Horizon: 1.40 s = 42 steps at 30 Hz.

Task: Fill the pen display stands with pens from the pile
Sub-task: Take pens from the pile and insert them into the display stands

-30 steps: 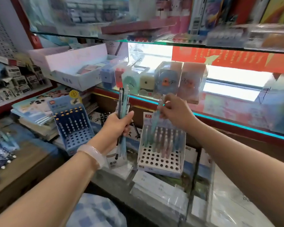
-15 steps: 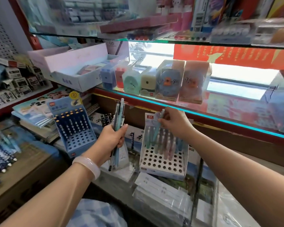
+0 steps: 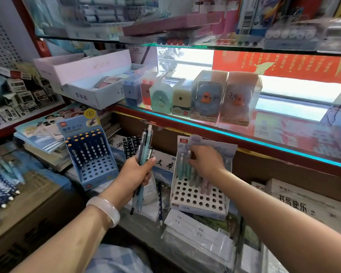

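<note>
My left hand (image 3: 136, 175) grips a bundle of several pens (image 3: 144, 154), upright, dark and pale blue, in front of the lower shelf. To its right stands a white perforated pen stand (image 3: 197, 200) with pastel pens in its back rows. My right hand (image 3: 205, 163) is over those rows, fingers curled on the top of a pen (image 3: 189, 160) that sits low in the stand. A blue pen stand (image 3: 91, 154) at the left holds dark blue pens in its upper rows. The pile of pens (image 3: 2, 184) lies on the brown box at the far left.
A glass shelf (image 3: 244, 133) with boxed sharpeners juts out just above the stands. Stacked notebooks (image 3: 43, 138) sit behind the blue stand. Wrapped paper packs (image 3: 201, 239) lie under the white stand. A loose pen (image 3: 160, 201) leans between the two stands.
My right hand has come down from above the white stand into its back rows, lowering a pen with it. My left hand has dropped slightly with its bundle.
</note>
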Each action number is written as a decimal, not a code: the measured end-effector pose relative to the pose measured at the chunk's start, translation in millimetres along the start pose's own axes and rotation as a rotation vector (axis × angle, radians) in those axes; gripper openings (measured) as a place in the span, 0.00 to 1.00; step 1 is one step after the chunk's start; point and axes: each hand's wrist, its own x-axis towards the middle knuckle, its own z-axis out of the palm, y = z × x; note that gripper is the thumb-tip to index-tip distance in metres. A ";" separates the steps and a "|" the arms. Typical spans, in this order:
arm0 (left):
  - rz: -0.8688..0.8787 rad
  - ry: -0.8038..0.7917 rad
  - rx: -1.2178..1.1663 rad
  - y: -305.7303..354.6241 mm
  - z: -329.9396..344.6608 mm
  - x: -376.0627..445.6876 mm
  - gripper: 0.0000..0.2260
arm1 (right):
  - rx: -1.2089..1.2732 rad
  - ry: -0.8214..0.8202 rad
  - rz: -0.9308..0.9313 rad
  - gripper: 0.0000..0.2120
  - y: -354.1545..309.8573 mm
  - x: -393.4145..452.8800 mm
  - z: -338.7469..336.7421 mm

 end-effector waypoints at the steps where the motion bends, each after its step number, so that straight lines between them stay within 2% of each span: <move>1: -0.004 -0.001 -0.004 -0.3 -0.2 0.1 0.07 | -0.011 0.006 -0.002 0.09 -0.4 -0.4 1.0; 6: -0.014 -0.006 -0.008 -0.7 0.0 0.7 0.08 | 0.006 0.031 0.049 0.06 -1.7 1.2 6.1; 15: -0.012 -0.026 0.003 -2.6 0.0 1.3 0.09 | -0.009 0.057 0.086 0.09 -2.6 -0.1 8.6; 26: -0.026 -0.024 0.012 -5.6 1.8 0.9 0.09 | -0.003 0.031 0.114 0.06 -0.5 0.7 11.0; 29: -0.028 -0.026 0.013 -4.8 2.7 0.9 0.09 | 0.047 -0.015 0.133 0.07 0.4 3.0 9.6; 33: -0.032 -0.030 0.016 -4.0 3.7 0.4 0.10 | 0.161 0.028 0.140 0.07 2.4 1.2 8.9; 42: -0.039 -0.041 0.017 -5.2 3.6 0.1 0.09 | 0.049 0.039 0.096 0.09 3.2 2.8 11.7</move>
